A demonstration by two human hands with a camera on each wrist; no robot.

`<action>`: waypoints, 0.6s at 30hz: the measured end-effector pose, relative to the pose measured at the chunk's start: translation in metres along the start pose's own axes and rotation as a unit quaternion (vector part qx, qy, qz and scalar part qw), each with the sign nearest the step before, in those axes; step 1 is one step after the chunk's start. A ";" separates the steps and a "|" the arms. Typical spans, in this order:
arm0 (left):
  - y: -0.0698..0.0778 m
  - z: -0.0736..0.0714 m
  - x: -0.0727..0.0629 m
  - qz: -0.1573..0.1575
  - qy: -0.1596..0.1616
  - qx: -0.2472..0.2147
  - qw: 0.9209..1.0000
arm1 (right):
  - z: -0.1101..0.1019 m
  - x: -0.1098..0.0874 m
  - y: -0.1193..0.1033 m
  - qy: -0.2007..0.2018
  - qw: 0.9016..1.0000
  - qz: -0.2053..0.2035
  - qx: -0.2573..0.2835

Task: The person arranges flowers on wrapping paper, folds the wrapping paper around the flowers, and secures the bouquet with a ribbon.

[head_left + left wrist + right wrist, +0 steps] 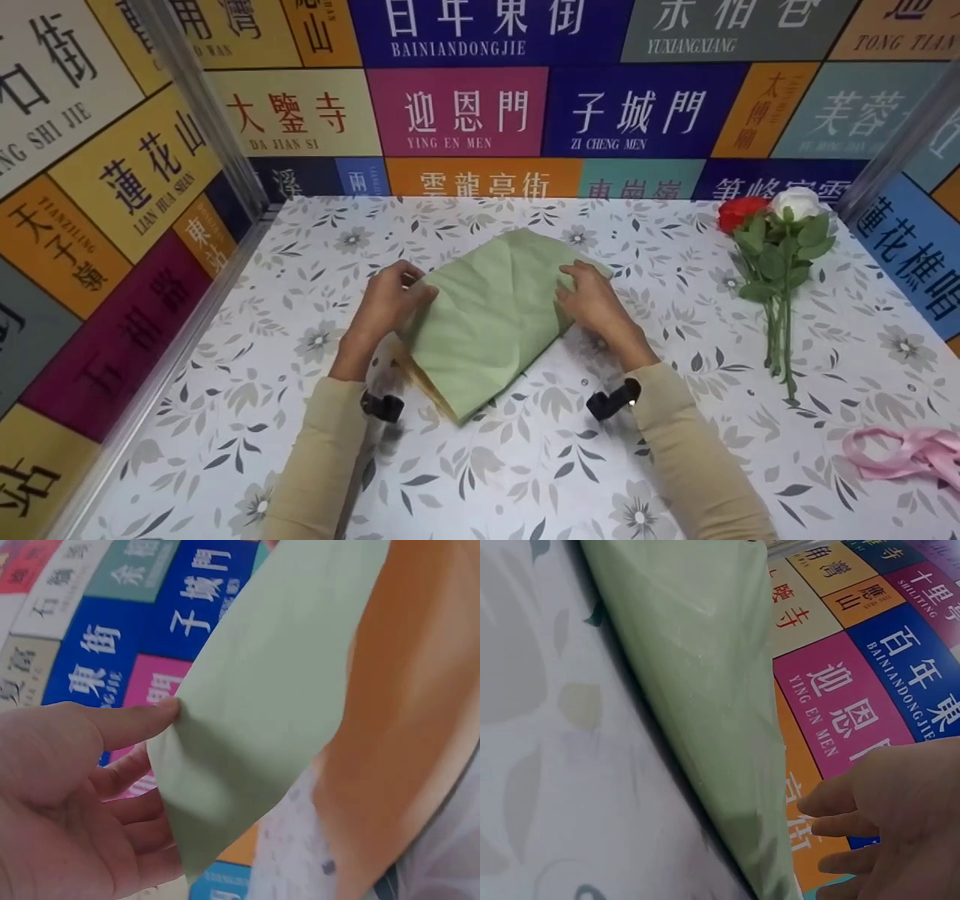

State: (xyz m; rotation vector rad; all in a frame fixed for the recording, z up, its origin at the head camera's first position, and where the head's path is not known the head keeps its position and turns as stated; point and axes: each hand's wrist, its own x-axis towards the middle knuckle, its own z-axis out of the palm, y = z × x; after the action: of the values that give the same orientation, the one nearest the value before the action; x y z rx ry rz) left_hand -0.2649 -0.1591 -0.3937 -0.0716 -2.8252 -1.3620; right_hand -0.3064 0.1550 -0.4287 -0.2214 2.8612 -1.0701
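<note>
A sheet of wrapping paper (pixel 491 315), light green on top with an orange-brown side showing at its lower left edge, lies folded over in the middle of the table. My left hand (pixel 394 296) pinches its left edge; the left wrist view has the thumb (pixel 142 720) on the green face and the other fingers behind. At the paper's right side is my right hand (pixel 592 296), overlapping the sheet in the head view. From the right wrist, the right hand's fingers (pixel 847 825) look loosely extended, with a gap between them and the green paper (pixel 705 690).
On the right side of the table lie a red rose (pixel 741 214) and a white rose (pixel 795 204) with leafy stems. A pink ribbon (pixel 900 454) is at the right front. Printed panels (pixel 457 112) wall in the flower-patterned table (pixel 480 480) at the back and sides.
</note>
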 end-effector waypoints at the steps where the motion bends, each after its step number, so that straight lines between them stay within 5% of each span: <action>1: 0.004 0.001 -0.002 0.010 0.010 0.000 1.000 | -0.001 -0.001 -0.003 0.002 1.000 -0.001 0.007; 7: 0.030 0.009 -0.016 0.097 0.091 0.023 0.991 | -0.009 -0.014 -0.029 0.043 0.995 -0.031 0.087; 12: 0.052 0.017 -0.030 0.180 0.151 0.073 0.969 | -0.011 -0.031 -0.059 0.104 0.984 -0.076 0.126; 15: 0.063 0.021 -0.039 0.225 0.183 0.103 0.951 | -0.010 -0.041 -0.073 0.134 0.974 -0.130 0.126; 18: 0.073 0.024 -0.048 0.248 0.186 0.119 0.943 | -0.008 -0.049 -0.082 0.160 0.958 -0.216 0.096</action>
State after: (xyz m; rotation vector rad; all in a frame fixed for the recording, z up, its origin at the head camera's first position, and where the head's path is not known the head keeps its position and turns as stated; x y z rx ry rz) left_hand -0.2137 -0.0968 -0.3531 -0.4407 -2.4002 -0.8199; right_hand -0.2499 0.1069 -0.3673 -0.7536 3.0351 -1.5817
